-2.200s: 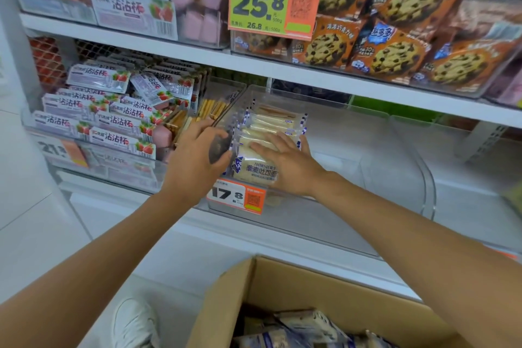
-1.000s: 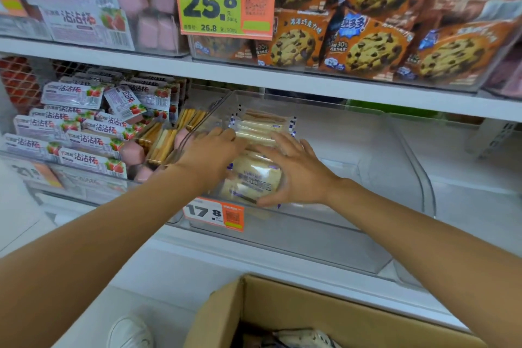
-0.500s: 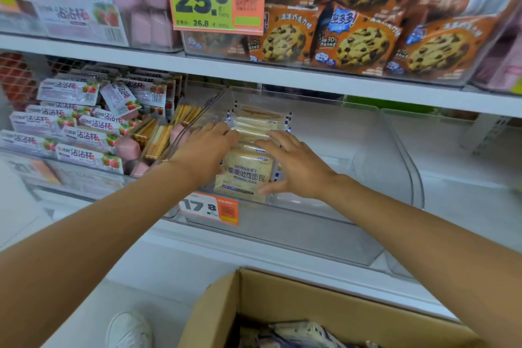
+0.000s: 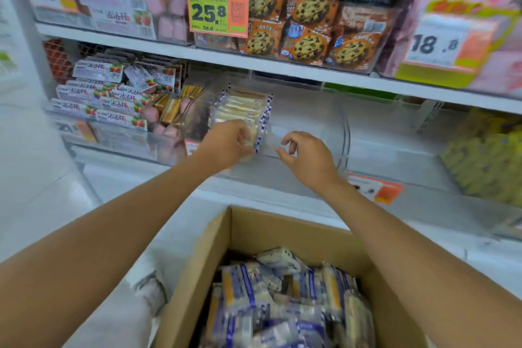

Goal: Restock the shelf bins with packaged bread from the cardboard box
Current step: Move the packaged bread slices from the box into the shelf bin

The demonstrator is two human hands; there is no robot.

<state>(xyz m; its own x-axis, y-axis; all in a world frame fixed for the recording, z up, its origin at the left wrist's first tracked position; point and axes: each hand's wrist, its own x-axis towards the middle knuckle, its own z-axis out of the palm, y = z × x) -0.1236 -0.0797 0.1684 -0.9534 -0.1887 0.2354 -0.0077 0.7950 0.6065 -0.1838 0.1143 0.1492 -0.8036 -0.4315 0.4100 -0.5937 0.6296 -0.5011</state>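
A row of packaged bread (image 4: 243, 106) stands upright at the left side of a clear shelf bin (image 4: 343, 133). My left hand (image 4: 226, 138) is at the front of that row, its curled fingers against the front packet; blur hides whether it grips. My right hand (image 4: 305, 155) hovers to the right of the row, fingers loosely curled and holding nothing. Below my arms, an open cardboard box (image 4: 282, 223) holds several more bread packets (image 4: 268, 299) in blue and white wrappers.
Strawberry snack packs (image 4: 113, 93) fill the bin to the left. Cookie bags (image 4: 310, 8) and a 25.8 price tag (image 4: 217, 11) sit on the shelf above. Yellow packs (image 4: 485, 155) are at the right. A white shoe (image 4: 152, 291) is left of the box.
Both hands have come off the front bread packet they were pressing and drawn back toward the bin's front. The view has tilted down, showing more of the box.
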